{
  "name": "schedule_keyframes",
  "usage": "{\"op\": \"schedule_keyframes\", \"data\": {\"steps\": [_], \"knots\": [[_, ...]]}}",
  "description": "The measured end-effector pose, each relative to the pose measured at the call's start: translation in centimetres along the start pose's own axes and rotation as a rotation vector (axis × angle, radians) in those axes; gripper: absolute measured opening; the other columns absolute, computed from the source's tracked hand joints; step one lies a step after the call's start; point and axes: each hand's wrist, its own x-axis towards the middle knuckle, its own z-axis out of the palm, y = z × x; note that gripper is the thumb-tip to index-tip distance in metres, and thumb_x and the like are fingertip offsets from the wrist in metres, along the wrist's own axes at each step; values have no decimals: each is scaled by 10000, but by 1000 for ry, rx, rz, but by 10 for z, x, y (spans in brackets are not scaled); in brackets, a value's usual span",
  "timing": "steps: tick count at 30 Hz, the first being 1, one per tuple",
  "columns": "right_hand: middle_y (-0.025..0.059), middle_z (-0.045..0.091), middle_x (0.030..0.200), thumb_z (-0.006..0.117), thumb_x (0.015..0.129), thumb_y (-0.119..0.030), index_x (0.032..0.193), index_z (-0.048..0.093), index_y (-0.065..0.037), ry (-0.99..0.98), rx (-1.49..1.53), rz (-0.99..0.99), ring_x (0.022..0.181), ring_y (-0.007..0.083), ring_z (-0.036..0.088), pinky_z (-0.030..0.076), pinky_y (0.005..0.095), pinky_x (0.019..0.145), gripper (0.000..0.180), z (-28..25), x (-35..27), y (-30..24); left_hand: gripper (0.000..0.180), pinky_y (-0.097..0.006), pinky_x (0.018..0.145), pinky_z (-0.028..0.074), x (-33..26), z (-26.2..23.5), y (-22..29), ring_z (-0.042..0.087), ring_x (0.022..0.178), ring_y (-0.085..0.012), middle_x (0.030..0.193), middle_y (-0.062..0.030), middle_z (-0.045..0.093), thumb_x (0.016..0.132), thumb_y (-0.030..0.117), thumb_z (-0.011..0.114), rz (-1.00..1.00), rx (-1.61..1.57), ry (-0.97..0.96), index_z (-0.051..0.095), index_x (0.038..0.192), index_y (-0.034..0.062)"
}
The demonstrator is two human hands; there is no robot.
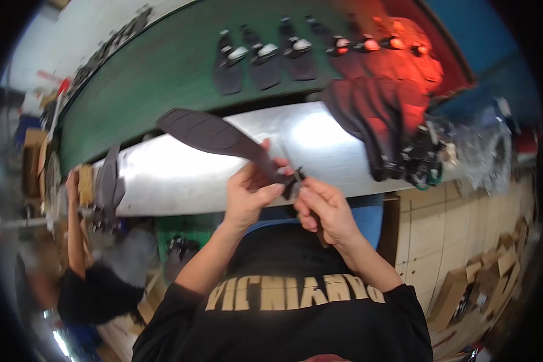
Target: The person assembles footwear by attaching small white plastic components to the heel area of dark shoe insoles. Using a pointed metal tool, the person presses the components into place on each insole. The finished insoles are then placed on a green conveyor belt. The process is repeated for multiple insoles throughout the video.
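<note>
My left hand is closed around the narrow end of a long, dark, sole-shaped piece. Its broad rounded end points up and left over the metal bench, and faint lines cross its face. My right hand is closed on a slim tool whose brown handle shows below the fingers; its kind is unclear. The fingers meet at a small black part at the narrow end of the piece, where detail is blurred and partly hidden.
Beyond the shiny metal bench, a green conveyor belt carries several dark pieces with whitish parts, some under red light. Several similar dark pieces are stacked at the right near clear plastic bags. A co-worker's arm reaches in at left. Cardboard boxes stand lower right.
</note>
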Motion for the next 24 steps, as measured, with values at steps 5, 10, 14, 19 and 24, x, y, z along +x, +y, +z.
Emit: {"op": "schedule_keyframes", "data": {"steps": [5,10,14,19,24], "knots": [[-43,474,652,483,1002,-158,1300,554,-8,88,-285,-305,514,5,389,302,172,459,341,-16,-40,-59,811,-427,988,470,32,15,19,618,1084,-312,1249,-230,559,770,-1,540,-9,29,-189,203,1507,49],[-10,578,724,500,981,-132,1080,682,13,539,-790,-868,568,24,458,364,178,527,253,-63,-94,-137,802,-393,887,541,60,77,60,631,1076,-327,1260,-243,563,689,52,458,-204,70,-277,280,1471,25],[45,606,679,536,959,-288,902,692,35,831,-1028,-742,610,106,534,434,289,584,363,-153,-75,-171,550,-366,826,553,78,122,49,639,986,-180,1106,-89,629,792,110,547,-360,-21,-364,486,1333,34],[162,592,617,539,894,-552,713,630,52,786,-1289,-212,592,231,556,431,375,592,637,-162,-38,-194,315,-380,859,548,81,115,-3,639,997,-188,1054,-76,649,954,296,563,-667,0,-251,580,1124,31],[181,586,623,522,823,-699,687,629,28,641,-1443,-161,615,342,564,448,427,632,748,-154,-19,-204,398,-397,873,544,88,110,-5,652,916,-206,1025,-108,649,941,392,580,-723,-155,-131,559,1095,26]]}}
